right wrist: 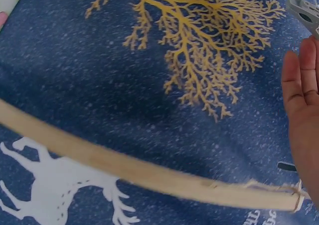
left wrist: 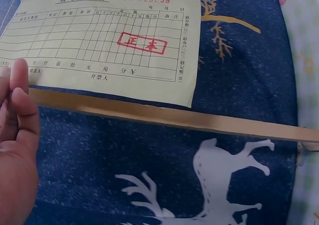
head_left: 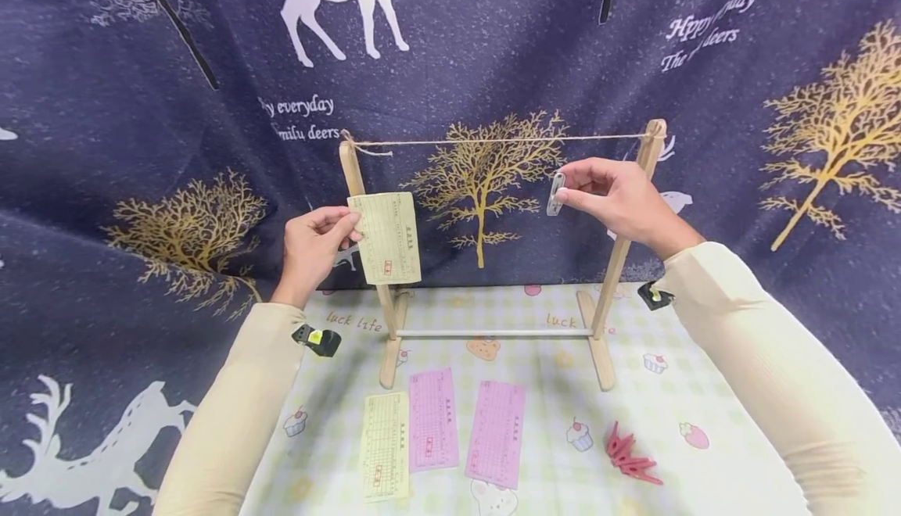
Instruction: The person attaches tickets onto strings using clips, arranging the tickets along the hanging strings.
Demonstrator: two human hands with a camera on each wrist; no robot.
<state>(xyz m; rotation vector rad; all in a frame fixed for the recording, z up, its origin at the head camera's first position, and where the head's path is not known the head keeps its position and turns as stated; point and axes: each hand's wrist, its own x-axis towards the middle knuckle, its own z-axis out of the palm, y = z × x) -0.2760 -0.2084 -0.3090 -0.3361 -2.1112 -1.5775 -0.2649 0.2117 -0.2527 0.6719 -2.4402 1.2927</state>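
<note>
My left hand (head_left: 316, 249) pinches the left edge of a yellow receipt slip (head_left: 387, 242), which hangs upright in front of the rack's left post, its top below the string (head_left: 493, 141). In the left wrist view the printed grid and red stamp of the slip (left wrist: 114, 40) show clearly beside the fingers (left wrist: 26, 105). A grey clothespin (head_left: 555, 194) is pinched between thumb and fingers of my right hand (head_left: 619, 199), just below the string near the right post. Part of that clothespin (right wrist: 303, 13) shows at the right wrist view's upper right edge.
A wooden rack (head_left: 605, 289) with a white crossbar (head_left: 493, 333) stands on the checked tablecloth (head_left: 549, 422). In front lie another yellow slip (head_left: 385, 446), a pink slip (head_left: 433, 419) and a second pink slip (head_left: 495, 434). Red clothespins (head_left: 629, 455) sit at the right.
</note>
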